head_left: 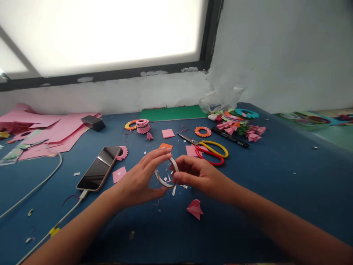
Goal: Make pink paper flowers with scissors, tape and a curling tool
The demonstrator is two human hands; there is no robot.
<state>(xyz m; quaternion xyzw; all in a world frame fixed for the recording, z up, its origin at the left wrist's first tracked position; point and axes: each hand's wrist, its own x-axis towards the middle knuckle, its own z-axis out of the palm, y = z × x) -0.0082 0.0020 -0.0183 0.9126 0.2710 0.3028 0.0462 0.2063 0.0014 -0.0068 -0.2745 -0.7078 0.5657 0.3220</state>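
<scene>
Above the blue table, a thin white ring that looks like a narrow roll of tape is held upright between my two hands. My left hand grips its left side, fingers over the top and thumb below. My right hand pinches its right edge between thumb and fingers. Small white paper scraps lie beneath and show through the ring. A folded pink paper piece rests on the table just below my right hand. Beyond that hand lie scissors with one red and one yellow handle, blades apart.
A phone with a white cable lies left, near pink sheets and a black box. Scalloped pink rings, an orange ring, a black marker and folded paper pieces are farther back, below the window.
</scene>
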